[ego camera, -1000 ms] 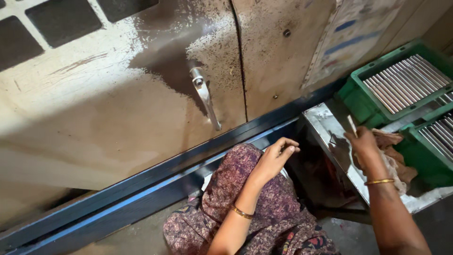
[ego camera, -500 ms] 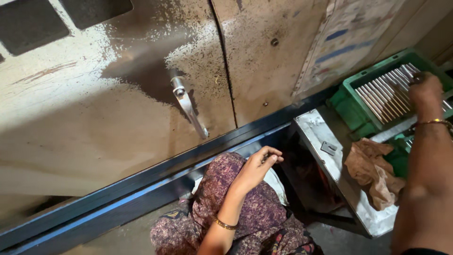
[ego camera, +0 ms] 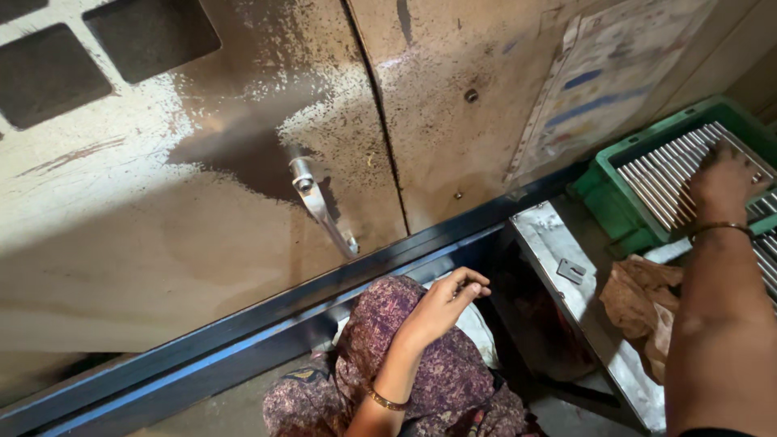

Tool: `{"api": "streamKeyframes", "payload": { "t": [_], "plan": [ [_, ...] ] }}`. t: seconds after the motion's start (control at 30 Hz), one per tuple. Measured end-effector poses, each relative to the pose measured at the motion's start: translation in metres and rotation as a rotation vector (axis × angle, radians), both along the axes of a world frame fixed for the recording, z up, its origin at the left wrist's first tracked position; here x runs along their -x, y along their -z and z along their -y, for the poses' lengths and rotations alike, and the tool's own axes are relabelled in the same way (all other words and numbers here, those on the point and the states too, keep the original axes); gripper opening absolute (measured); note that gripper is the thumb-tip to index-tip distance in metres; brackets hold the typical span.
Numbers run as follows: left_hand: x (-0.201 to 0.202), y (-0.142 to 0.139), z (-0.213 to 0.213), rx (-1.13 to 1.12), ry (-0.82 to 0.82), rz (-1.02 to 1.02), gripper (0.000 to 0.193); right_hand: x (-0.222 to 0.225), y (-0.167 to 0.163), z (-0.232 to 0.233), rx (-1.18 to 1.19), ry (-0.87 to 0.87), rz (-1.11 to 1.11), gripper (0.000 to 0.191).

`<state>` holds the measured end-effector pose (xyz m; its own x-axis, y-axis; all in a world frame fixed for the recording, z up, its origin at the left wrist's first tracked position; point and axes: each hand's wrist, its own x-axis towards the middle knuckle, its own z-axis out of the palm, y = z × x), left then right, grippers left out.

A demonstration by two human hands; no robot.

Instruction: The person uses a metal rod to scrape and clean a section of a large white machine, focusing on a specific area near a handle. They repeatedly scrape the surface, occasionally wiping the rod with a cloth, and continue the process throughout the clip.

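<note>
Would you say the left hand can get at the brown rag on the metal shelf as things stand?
Probably yes: the left hand rests on the knee, the brown rag lies uncovered on the metal shelf, nothing between them.

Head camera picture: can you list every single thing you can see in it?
green plastic crate: one, green, right side, beside the bench
silver metal rods: many, silver, lying in rows inside the crate
crumpled brown cloth: one, brown, on the bench
shiny metal bench: one, silver, right of the knee
small grey metal plate: one, grey, flat on the bench
silver door handle: one, silver, on the stained panel
stained beige metal panel: beige, fills the background
blue metal rail: one, blue, below the panel
left hand: loosely curled above the lap
right hand: resting on the rods
</note>
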<state>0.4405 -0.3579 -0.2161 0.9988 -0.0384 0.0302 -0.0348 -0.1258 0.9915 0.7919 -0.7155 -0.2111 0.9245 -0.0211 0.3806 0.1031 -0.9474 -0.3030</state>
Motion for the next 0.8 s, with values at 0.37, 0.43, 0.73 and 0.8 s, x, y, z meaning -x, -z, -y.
{"api": "streamKeyframes", "payload": {
  "t": [0.37,0.43,0.73,0.8],
  "plan": [
    [0.008,-0.005,0.001,-0.046,-0.007,-0.002,0.022,0.004,0.005,-0.003,0.021,-0.052,0.089,0.046],
    [0.009,-0.005,0.000,-0.038,-0.017,0.004,0.022,0.003,0.006,-0.001,-0.001,-0.039,0.059,0.039],
    [0.015,-0.007,0.003,-0.060,0.029,0.059,0.023,0.055,0.016,-0.008,-0.410,-0.183,0.031,0.085],
    [0.016,-0.007,0.005,-0.066,0.055,0.057,0.024,0.103,0.032,-0.024,-0.184,-0.115,-0.020,0.091]
  ]
}}
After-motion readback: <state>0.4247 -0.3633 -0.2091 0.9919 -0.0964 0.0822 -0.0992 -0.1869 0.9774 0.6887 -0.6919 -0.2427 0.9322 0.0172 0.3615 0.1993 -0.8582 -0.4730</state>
